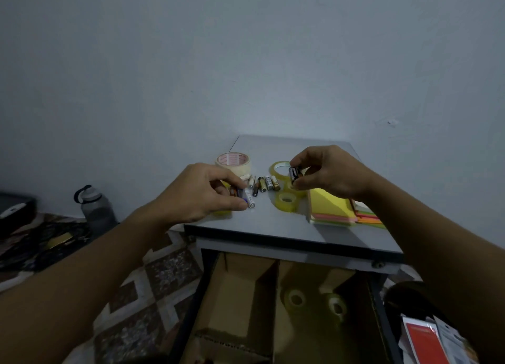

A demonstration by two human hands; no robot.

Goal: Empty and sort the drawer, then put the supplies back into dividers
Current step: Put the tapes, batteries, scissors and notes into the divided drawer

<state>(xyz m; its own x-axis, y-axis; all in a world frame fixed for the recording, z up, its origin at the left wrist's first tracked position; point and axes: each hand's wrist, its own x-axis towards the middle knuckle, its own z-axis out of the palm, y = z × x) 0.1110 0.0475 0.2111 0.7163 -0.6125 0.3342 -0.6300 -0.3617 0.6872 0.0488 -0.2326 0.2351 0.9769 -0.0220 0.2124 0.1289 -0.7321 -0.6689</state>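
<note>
Several batts rowed on desk: gold, white, blk labels.

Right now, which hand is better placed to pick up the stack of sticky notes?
Right. The right hand is right next to the sticky notes, though it pinches a dark battery; the left hand, gripping batteries, is across the table.

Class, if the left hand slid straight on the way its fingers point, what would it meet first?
Probably the row of batteries lying just beyond the left hand, though depth is unclear.
</note>
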